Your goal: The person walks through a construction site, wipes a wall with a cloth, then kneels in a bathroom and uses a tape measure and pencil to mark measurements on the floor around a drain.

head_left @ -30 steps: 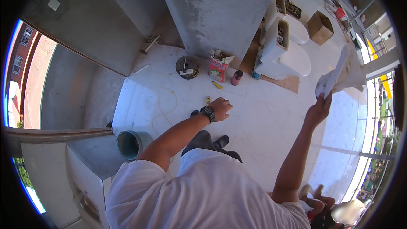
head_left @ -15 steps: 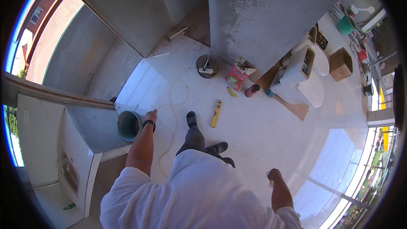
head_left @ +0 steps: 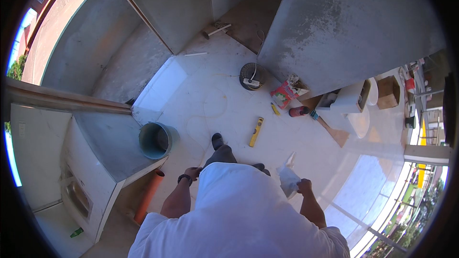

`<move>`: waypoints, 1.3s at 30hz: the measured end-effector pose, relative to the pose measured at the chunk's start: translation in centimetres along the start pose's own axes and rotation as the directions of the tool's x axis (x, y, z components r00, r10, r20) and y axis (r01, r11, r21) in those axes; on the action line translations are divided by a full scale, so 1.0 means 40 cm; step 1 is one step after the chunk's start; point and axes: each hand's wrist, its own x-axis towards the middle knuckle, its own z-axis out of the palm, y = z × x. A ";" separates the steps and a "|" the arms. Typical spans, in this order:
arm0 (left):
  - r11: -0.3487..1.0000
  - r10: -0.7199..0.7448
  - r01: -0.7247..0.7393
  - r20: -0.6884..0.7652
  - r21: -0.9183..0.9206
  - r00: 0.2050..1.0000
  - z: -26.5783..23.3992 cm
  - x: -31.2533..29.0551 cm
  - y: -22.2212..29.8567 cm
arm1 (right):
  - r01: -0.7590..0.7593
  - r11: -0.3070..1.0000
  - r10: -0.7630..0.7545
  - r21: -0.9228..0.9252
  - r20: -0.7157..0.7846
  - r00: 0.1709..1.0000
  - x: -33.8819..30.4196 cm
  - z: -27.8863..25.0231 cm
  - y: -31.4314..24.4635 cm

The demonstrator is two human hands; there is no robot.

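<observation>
My right hand (head_left: 304, 186) is closed on the edge of a crumpled, translucent plastic bag (head_left: 288, 177), which hangs out over the white floor beside my body. My left hand (head_left: 192, 172), with a dark band at its wrist, is beside my thigh. Its fingers look loosely stretched, and nothing shows in them. To its left a grey-green bucket (head_left: 172, 139) stands on the corner of a counter (head_left: 107, 134). A yellow spirit level (head_left: 256, 132) lies on the floor ahead of my feet.
An orange pipe (head_left: 148, 197) leans below the counter. Ahead right are a dark round tub (head_left: 247, 72) with a power strip, a red printed bag (head_left: 286, 91), a red bottle (head_left: 299, 111) and a wooden paddle (head_left: 332, 131). White toilet parts (head_left: 351, 98) and a cardboard box (head_left: 388, 92) stand farther right.
My left hand has come back from beside the bucket toward my thigh. My right hand has moved forward, and the plastic bag has spread out into view. The view has shifted.
</observation>
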 end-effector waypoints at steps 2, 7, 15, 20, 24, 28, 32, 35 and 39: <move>0.993 0.047 -0.058 -0.105 -0.107 0.993 -0.118 0.036 0.097 | -0.274 0.870 0.335 0.410 -0.083 0.939 0.094 -0.107 -0.129; 0.933 0.193 -0.274 -0.321 -0.233 0.927 -0.387 0.087 0.306 | -0.019 0.884 0.209 0.468 -0.358 0.910 0.325 -0.466 -0.540; 0.866 0.199 -0.300 -0.275 -0.400 0.941 -0.464 0.156 0.424 | 0.396 0.823 -0.221 0.408 -0.413 0.884 0.578 -0.839 -0.969; 0.939 -0.177 0.135 -0.110 -0.316 0.978 -0.333 0.074 0.471 | 0.159 0.921 -0.061 0.356 -0.273 0.960 0.853 -0.868 -0.924; 0.980 -0.178 0.164 -0.127 -0.109 0.976 -0.303 0.019 0.619 | -0.062 0.964 0.070 0.260 -0.021 0.997 0.998 -0.909 -0.802; 0.929 -0.162 0.084 -0.194 -0.360 0.967 -0.351 0.074 0.839 | 0.019 0.996 -0.018 0.085 -0.017 1.000 1.098 -1.033 -0.770; 0.849 0.010 -0.057 -0.092 -0.525 0.996 -0.445 0.162 1.078 | 0.012 0.952 0.005 0.307 -0.054 0.999 1.201 -1.182 -0.849; 0.883 0.035 -0.112 -0.174 -0.456 0.984 -0.520 0.217 1.297 | -0.018 0.850 0.002 0.527 0.031 1.000 1.291 -1.294 -0.952; 0.934 0.003 -0.089 -0.241 -0.345 0.971 -0.618 0.272 1.596 | 0.104 0.827 -0.092 0.552 -0.049 0.995 1.379 -1.452 -1.100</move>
